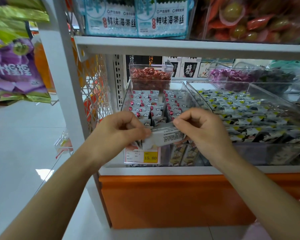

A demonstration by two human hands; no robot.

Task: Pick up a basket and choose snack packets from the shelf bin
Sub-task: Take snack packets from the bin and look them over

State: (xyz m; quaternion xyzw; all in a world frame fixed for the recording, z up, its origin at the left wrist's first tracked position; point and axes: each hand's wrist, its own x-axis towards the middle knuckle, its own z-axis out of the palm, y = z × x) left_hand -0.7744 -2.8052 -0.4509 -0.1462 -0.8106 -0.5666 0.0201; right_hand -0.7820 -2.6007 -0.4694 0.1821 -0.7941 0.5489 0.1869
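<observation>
head view: both hands meet at the middle of the frame, just in front of the near wall of a clear bin (126, 94) on the lower shelf. the left hand (123, 129) pinches the left end of a white packet (166, 135) between thumb and curled fingers. the right hand (203, 129) pinches its upper right edge the same way, so both are clamped on the packet. the packet is held flat, printed side up, over the bin's near edge. the bin behind it holds rows of white and red packets (173, 101). a price tag (150, 157) reading 15.80 sits on its front, below the hands. at the far end of the bin stands a small box (151, 75) of red sweets. to the right, touching it, is a wider bin (267, 89) of black and yellow packs. the upper shelf (180, 45) carries blue seaweed packs (137, 19). a purple bag (16, 71) hangs far left. below the bins is an orange base (171, 201).
</observation>
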